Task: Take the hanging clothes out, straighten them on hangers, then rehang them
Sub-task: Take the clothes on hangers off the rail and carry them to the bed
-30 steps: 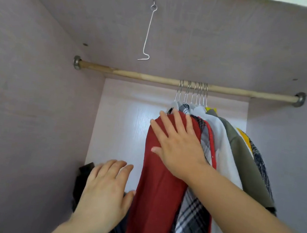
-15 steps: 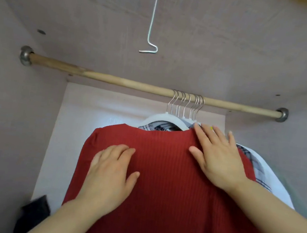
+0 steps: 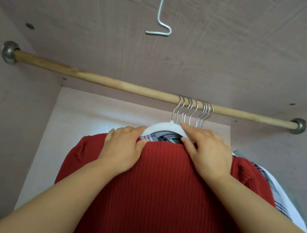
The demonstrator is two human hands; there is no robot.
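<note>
A red ribbed top (image 3: 160,191) hangs on a white hanger (image 3: 163,128) whose metal hook is over the wooden rail (image 3: 98,80). My left hand (image 3: 123,147) grips the top's left shoulder at the neckline, fingers curled over the hanger arm. At the right of the neckline my right hand (image 3: 207,152) holds the hanger and the top's edge. Behind the red top hang a plaid shirt (image 3: 162,138) and a white garment (image 3: 285,204), their several hooks (image 3: 198,112) bunched on the rail.
A bent wire hook (image 3: 160,24) dangles from the wardrobe ceiling above the rail. The wardrobe's left wall (image 3: 0,135) and right wall (image 3: 298,164) close in on both sides. The rail's left stretch carries no hangers.
Both hands have slid up the red top from its front to the neckline and closed on the hanger's shoulders. The view has moved closer and tilted further up.
</note>
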